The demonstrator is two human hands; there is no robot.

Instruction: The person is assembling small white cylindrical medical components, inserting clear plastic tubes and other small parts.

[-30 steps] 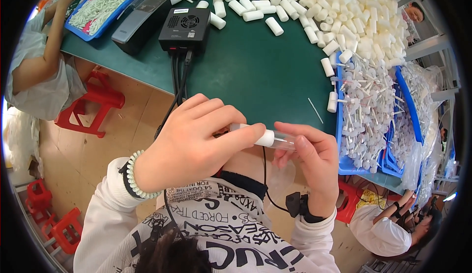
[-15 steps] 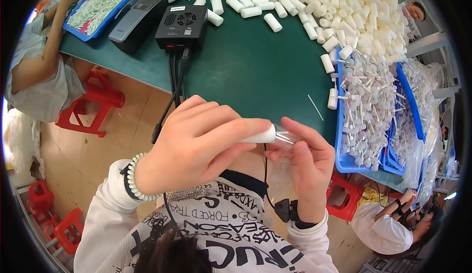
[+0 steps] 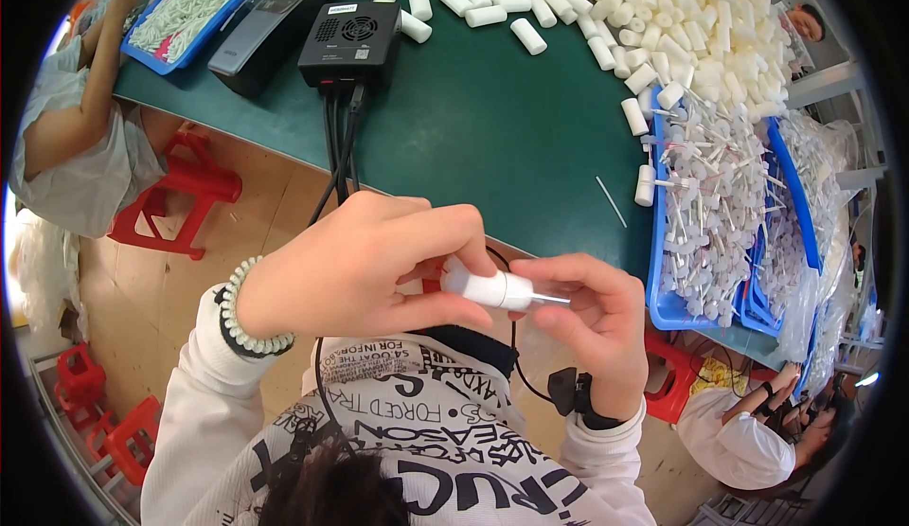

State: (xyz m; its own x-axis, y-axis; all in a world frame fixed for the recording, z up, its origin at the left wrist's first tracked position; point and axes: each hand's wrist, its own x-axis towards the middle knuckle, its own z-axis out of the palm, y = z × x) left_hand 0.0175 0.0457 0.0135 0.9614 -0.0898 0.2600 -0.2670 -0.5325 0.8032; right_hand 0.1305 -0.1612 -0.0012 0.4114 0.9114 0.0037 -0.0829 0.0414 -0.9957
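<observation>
In front of my body, my left hand (image 3: 379,266) grips a white cylindrical cap (image 3: 488,286) between thumb and fingers. The cap lies almost level, and a fine seam runs around it. Its right end meets a small clear tube (image 3: 549,301), through which a thin pale stem shows. The fingertips and thumb of my right hand (image 3: 606,322) pinch this tube and hide part of it. Both hands are above my lap, just off the near edge of the green table (image 3: 492,147).
White cylinders (image 3: 677,34) lie heaped at the back right. Blue trays of stemmed applicators (image 3: 705,213) stand at right. A thin stick (image 3: 611,201) lies near them. A black box (image 3: 350,43) trails cables over the table edge. A blue tray (image 3: 204,5) and co-workers are beyond.
My left hand has shifted slightly left and down, its index finger drawn back from the joint, baring more of the cap. My right hand has lowered a little with the tube.
</observation>
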